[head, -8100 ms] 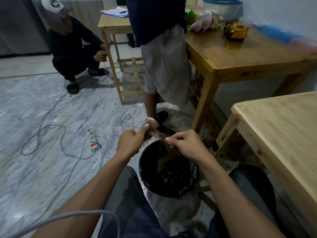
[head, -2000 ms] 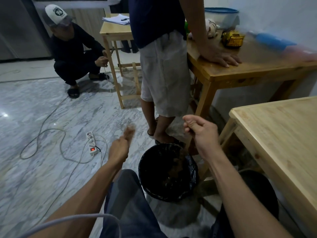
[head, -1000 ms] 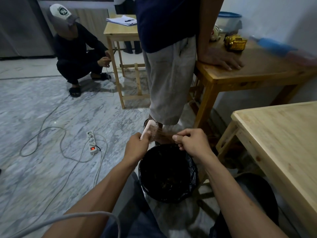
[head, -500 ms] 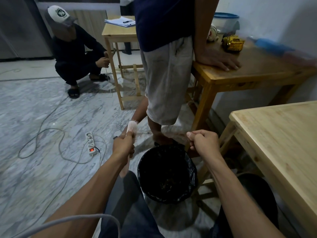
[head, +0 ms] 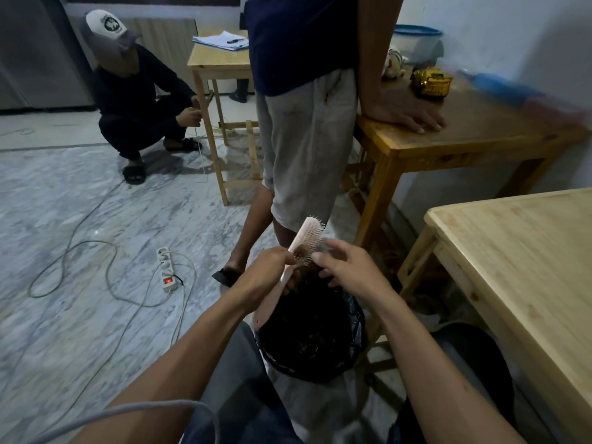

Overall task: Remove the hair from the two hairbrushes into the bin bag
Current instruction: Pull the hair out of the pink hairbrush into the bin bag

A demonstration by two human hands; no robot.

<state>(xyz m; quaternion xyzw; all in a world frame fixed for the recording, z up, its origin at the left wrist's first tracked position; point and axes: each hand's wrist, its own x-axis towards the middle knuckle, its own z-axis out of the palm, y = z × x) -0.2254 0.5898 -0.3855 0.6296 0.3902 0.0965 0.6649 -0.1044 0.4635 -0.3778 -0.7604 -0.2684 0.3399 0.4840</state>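
left hand (head: 267, 274) grips brush (head: 306, 241) over bin bag (head: 312, 334) | right hand (head: 347, 270) fingers loose, at bristles | hair (head: 301, 251) looks light, tangled; pinch at clump base

The hairbrush (head: 307, 238) looks like pale matt wood with thin pins, and the bin bag (head: 349, 318) under it is black, crinkled, glossy plastic. The floor (head: 80, 219) is polished grey-veined marble; the near table (head: 525, 251) is pale, smooth, unvarnished-looking wood, the far one (head: 480, 129) darker and shinier.
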